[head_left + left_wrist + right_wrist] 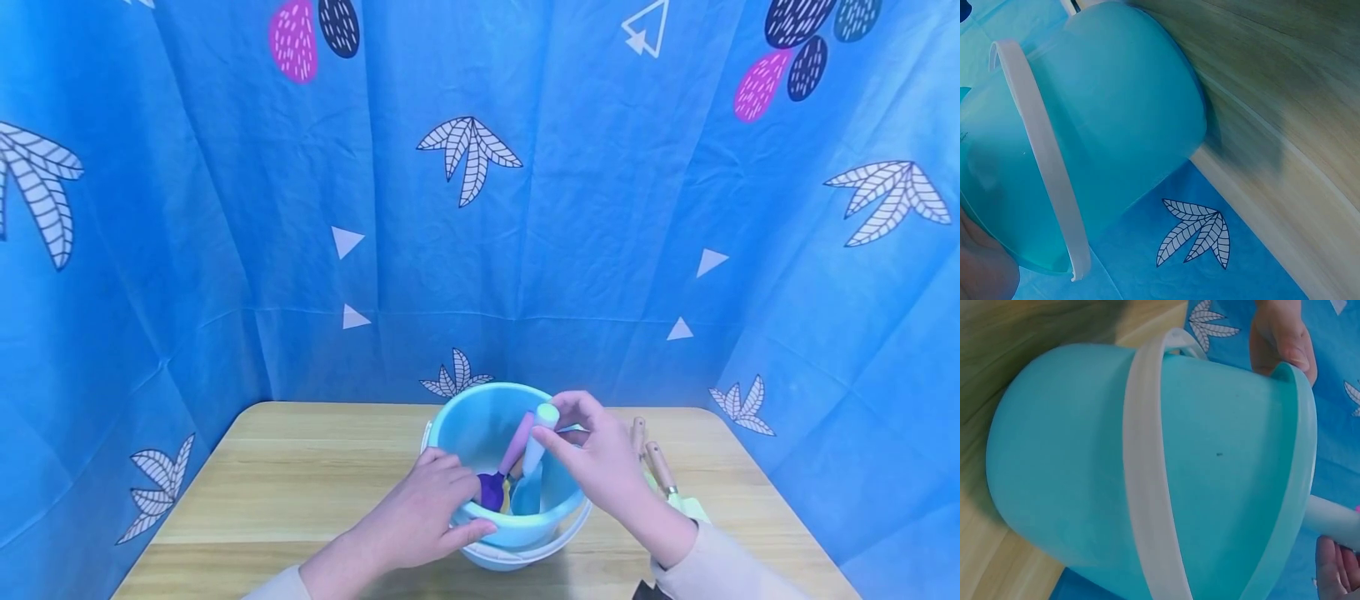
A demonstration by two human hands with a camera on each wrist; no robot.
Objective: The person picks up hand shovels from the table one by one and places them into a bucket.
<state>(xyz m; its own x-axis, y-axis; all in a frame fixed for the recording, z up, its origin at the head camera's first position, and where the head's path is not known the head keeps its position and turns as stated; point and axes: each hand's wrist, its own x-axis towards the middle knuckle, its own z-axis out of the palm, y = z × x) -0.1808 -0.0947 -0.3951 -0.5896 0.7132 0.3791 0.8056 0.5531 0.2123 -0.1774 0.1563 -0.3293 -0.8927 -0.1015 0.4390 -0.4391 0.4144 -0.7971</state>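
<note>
A turquoise bucket [491,532] with a white carrying handle [1044,150] stands upright on the table. My left hand [423,508] grips its near left rim, thumb outside and fingers over the edge. Above the bucket's right side, my right hand [596,450] pinches the pale handle of a blue toy shovel [534,454] near its green-tipped end. The shovel's lower part is down inside the bucket. A purple scoop [491,492] with a lilac handle leans beside it. Something yellow lies partly hidden between them. In the right wrist view, my right fingers [1334,569] show beside the pale handle.
To the right of the bucket, two wooden-handled tools [660,467] with light green heads lie on the wooden table [315,467], partly hidden by my right arm. A blue patterned cloth [585,208] hangs behind the table and on both sides.
</note>
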